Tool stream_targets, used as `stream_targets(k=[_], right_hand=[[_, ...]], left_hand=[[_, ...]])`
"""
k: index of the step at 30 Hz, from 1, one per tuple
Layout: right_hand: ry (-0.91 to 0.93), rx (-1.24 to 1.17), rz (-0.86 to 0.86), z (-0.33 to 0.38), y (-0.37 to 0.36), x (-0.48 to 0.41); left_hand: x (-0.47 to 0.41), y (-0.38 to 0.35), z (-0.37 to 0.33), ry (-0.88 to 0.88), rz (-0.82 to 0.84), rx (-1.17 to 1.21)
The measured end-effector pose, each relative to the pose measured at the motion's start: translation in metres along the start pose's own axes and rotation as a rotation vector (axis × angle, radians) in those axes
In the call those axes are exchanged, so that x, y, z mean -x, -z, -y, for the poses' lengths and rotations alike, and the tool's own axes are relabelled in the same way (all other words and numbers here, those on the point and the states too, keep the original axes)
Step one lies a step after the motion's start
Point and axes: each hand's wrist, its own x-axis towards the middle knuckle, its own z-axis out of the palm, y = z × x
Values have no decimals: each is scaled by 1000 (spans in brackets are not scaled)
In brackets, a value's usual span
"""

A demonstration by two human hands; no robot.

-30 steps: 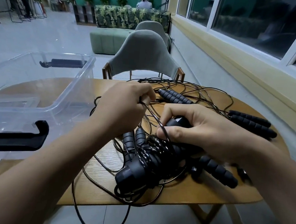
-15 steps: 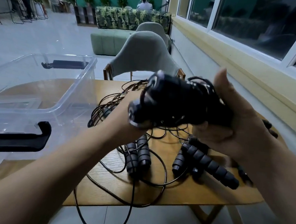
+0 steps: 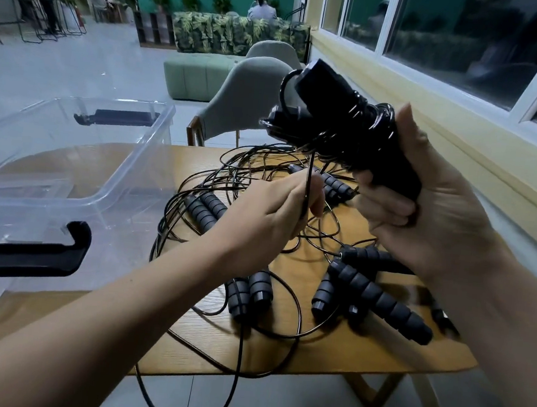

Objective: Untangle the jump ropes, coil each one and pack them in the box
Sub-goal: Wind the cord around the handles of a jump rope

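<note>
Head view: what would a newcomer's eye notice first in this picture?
The right hand holds up a bundle of black handles wound with cord, above the wooden table. The left hand pinches a cord hanging from it. More tangled ropes lie below, beside a clear box at left.

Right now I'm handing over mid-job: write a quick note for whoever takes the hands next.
Right hand grips a handle pair with cord wound round it, lifted above the table.
Left hand pinches the cord hanging from it.
Other handles and tangled cord lie on the table; clear box sits left, no rope visible inside.
To do: finish this coil, untangle the rest, pack all.
</note>
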Motion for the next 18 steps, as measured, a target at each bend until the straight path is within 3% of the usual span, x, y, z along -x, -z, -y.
stream_targets(k=[3,9,13,18], right_hand=[[43,48,-65,-2,3,-4],[111,84,-206,-8,1,-8],[176,109,-292,-10,3,-8],[303,232,-382,-17,3,-11]], left_hand=[[4,-6,-2,49,-45,103],[7,-10,-7,61,-63,94],[9,-12,-7,60,-31,-44],[9,-19,-12,184,-10,-201]])
